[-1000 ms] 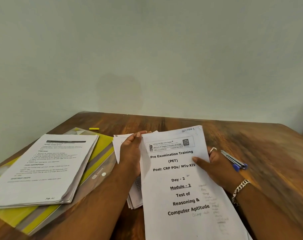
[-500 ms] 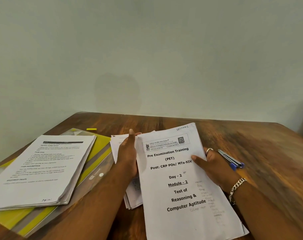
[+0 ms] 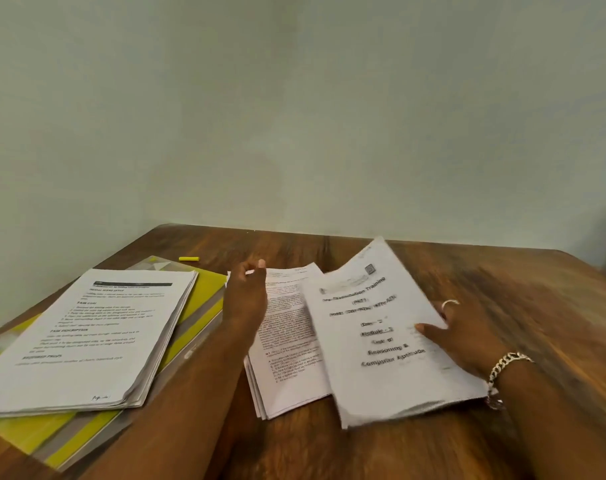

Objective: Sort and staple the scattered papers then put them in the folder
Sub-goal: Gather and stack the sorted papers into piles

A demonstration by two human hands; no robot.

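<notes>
Paper piles: three. One thick stack [image 3: 87, 337] at left, lying on the folder; one smaller sheaf [image 3: 287, 344] in the middle of the table; one cover-page bundle [image 3: 381, 341], blurred, at right, overlapping the middle sheaf's right edge. Sheet counts per pile cannot be told.

Folders: one, yellow with clear plastic [image 3: 87, 434].

Small yellow items: one [image 3: 189, 259] on the table behind the folder, too small to identify.

Hands: two, left hand [image 3: 244, 299] and right hand [image 3: 457, 341].

Rings: one [image 3: 448, 303], on the right hand.

Bracelets: one chain bracelet [image 3: 506, 365], right wrist.

Tables: one wooden table [image 3: 519, 289].
</notes>
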